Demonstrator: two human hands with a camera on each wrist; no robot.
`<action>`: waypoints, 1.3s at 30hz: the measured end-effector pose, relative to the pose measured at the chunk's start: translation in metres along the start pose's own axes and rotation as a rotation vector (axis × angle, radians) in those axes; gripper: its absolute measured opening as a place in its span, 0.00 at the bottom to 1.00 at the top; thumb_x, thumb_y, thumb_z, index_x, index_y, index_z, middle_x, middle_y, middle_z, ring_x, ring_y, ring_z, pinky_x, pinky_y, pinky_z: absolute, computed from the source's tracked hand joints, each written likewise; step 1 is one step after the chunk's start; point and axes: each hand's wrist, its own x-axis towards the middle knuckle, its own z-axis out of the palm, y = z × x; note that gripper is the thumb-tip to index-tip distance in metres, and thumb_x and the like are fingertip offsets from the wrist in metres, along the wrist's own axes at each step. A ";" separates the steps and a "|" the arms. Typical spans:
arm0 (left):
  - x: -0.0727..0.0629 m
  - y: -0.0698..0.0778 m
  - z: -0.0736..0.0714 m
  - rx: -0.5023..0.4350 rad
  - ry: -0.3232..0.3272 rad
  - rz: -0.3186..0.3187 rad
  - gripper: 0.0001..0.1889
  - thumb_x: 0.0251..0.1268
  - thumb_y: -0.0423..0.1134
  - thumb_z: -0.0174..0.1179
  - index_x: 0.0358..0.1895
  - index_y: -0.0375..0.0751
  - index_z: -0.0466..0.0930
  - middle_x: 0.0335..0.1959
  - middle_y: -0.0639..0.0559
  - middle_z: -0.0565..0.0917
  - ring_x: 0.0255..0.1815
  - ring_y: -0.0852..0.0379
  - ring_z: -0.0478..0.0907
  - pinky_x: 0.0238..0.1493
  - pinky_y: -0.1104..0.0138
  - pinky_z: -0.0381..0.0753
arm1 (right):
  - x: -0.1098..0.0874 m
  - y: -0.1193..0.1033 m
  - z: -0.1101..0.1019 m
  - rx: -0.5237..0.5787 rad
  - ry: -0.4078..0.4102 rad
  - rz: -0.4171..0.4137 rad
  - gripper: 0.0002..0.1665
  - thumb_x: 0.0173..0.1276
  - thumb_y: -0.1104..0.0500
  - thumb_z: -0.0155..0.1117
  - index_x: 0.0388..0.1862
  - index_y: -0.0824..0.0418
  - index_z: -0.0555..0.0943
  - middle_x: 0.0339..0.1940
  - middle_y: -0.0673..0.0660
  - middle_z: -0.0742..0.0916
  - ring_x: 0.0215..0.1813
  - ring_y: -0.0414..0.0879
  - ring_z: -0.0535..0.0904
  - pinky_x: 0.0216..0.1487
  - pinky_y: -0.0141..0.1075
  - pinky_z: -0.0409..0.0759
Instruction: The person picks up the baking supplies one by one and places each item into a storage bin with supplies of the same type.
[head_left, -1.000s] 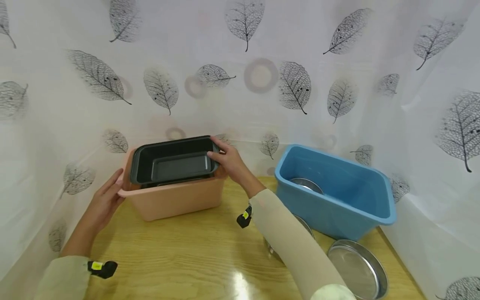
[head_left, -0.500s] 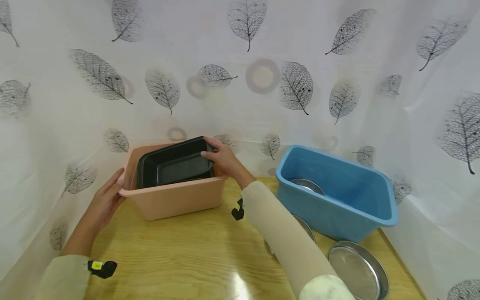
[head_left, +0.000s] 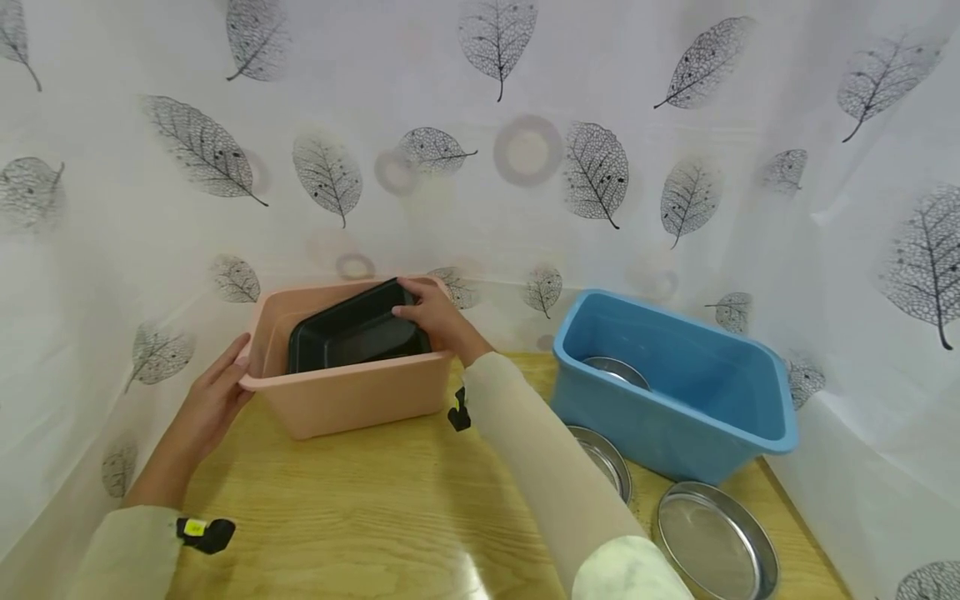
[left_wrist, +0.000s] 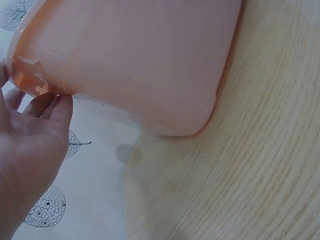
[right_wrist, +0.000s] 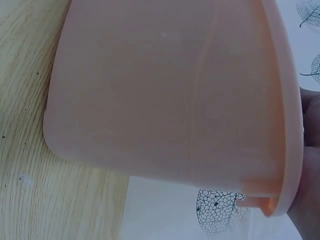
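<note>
My left hand (head_left: 212, 402) grips the left end of a pink plastic bin (head_left: 360, 404) by its rim. In the left wrist view the left hand's (left_wrist: 35, 135) fingers curl under the lip. My right hand (head_left: 437, 315) pinches the right end of a dark rectangular loaf pan (head_left: 352, 337), thumb inside and fingers outside. The pan sits tilted within the bin, its left end lower and its right end up near the back rim. The right wrist view shows the bin's outer wall (right_wrist: 140, 100), with only part of the right hand (right_wrist: 311, 150) beyond the rim.
A blue plastic bin (head_left: 652, 429) stands at the right with a round metal pan (head_left: 618, 371) in it. In front of it lie a round metal sieve-like pan (head_left: 708, 542) and another round metal pan (head_left: 607, 462). A leaf-printed curtain (head_left: 480, 225) hangs behind the wooden table (head_left: 337, 508).
The right hand has moved left and slightly down with the loaf pan, which has sunk deeper into the pink bin and tilted more. The left hand has stayed at the rim.
</note>
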 end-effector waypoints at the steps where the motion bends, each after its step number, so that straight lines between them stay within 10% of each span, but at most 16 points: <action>1: 0.000 0.000 0.000 -0.003 0.000 0.000 0.35 0.83 0.51 0.41 0.83 0.57 0.33 0.83 0.40 0.31 0.83 0.50 0.40 0.54 0.87 0.72 | 0.001 0.000 0.001 0.001 -0.005 0.004 0.39 0.74 0.57 0.64 0.80 0.55 0.61 0.80 0.53 0.67 0.76 0.51 0.68 0.71 0.41 0.72; 10: 0.002 -0.003 -0.001 -0.031 -0.001 -0.006 0.35 0.83 0.51 0.42 0.83 0.56 0.34 0.83 0.43 0.30 0.84 0.51 0.39 0.54 0.87 0.72 | 0.001 0.002 0.005 -0.033 -0.027 0.069 0.42 0.73 0.55 0.66 0.81 0.55 0.60 0.81 0.54 0.66 0.80 0.50 0.61 0.75 0.44 0.68; 20: 0.001 -0.002 -0.003 0.015 0.005 -0.011 0.36 0.83 0.52 0.42 0.83 0.57 0.34 0.83 0.39 0.29 0.83 0.44 0.38 0.53 0.87 0.72 | 0.000 0.001 0.010 -0.106 0.022 0.117 0.48 0.72 0.48 0.67 0.83 0.54 0.55 0.76 0.60 0.73 0.57 0.54 0.84 0.60 0.44 0.82; 28: 0.001 0.000 -0.001 0.003 0.014 -0.007 0.36 0.83 0.51 0.43 0.83 0.56 0.35 0.83 0.38 0.29 0.83 0.50 0.43 0.54 0.87 0.72 | -0.007 -0.004 0.003 -0.154 -0.015 0.124 0.50 0.71 0.46 0.67 0.84 0.53 0.53 0.76 0.62 0.71 0.76 0.54 0.68 0.72 0.48 0.71; 39: 0.002 0.000 -0.005 -0.018 0.001 -0.010 0.36 0.83 0.50 0.42 0.83 0.56 0.34 0.83 0.40 0.29 0.83 0.55 0.44 0.54 0.86 0.72 | -0.014 -0.006 -0.002 -0.073 -0.036 0.125 0.42 0.76 0.52 0.61 0.82 0.59 0.56 0.77 0.64 0.69 0.77 0.55 0.66 0.73 0.48 0.71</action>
